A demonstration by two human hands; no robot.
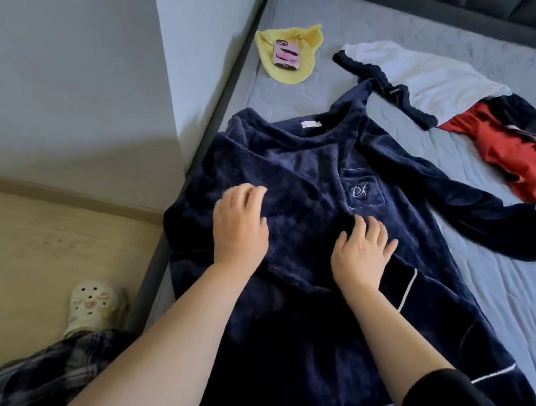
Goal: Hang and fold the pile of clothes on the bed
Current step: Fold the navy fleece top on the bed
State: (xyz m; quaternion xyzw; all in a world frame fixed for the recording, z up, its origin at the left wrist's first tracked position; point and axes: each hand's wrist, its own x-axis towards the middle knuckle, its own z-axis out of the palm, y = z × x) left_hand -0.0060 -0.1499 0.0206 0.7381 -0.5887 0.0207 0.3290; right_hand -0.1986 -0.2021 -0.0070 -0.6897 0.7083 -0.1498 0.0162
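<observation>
A navy fleece top (pixel 310 181) with white piping and an embroidered chest pocket lies spread face up on the grey bed (pixel 502 292). Its left sleeve is folded over the chest, while the other sleeve stretches out to the right. My left hand (pixel 240 226) rests on the folded sleeve with fingers loosely bent. My right hand (pixel 362 251) presses on the chest just below the pocket, fingers spread. Neither hand grips the cloth. Further back lie a white and navy garment (pixel 421 73) and a red and navy garment (pixel 509 148).
A yellow cloth (pixel 296 68) with a pink-cased phone (pixel 286 54) on it sits near the bed's left edge. A grey wall runs along the left. Wooden floor, my plaid trouser leg and a cream clog (pixel 94 303) are at the lower left. The dark headboard is at the top.
</observation>
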